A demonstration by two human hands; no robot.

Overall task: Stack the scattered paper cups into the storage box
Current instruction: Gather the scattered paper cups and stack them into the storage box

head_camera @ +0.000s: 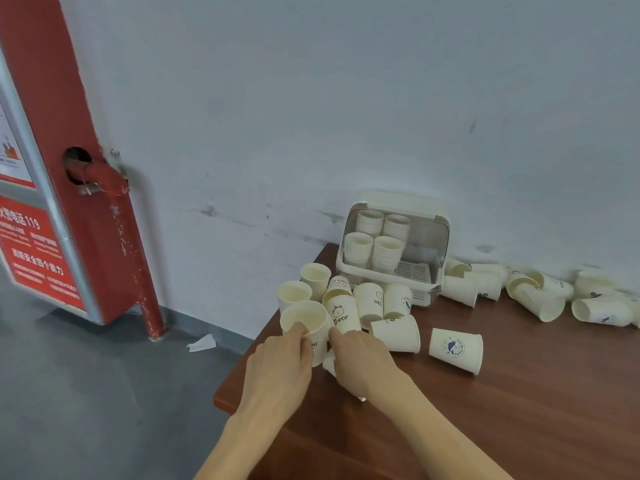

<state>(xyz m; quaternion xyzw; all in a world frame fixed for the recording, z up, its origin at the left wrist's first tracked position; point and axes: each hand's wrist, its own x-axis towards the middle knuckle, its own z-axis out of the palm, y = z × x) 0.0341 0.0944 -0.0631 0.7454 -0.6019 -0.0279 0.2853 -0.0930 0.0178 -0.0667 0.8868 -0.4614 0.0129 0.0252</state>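
Hands hold "Hi" cup beside "Bear" cup.

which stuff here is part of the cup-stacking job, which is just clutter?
Job: loose paper cups on table; storage box with cup stacks; Hi cup, gripped by left hand and right hand.

Clutter: red fire cabinet, red pipe, paper scrap.

both hands grip upright cup nr storage box
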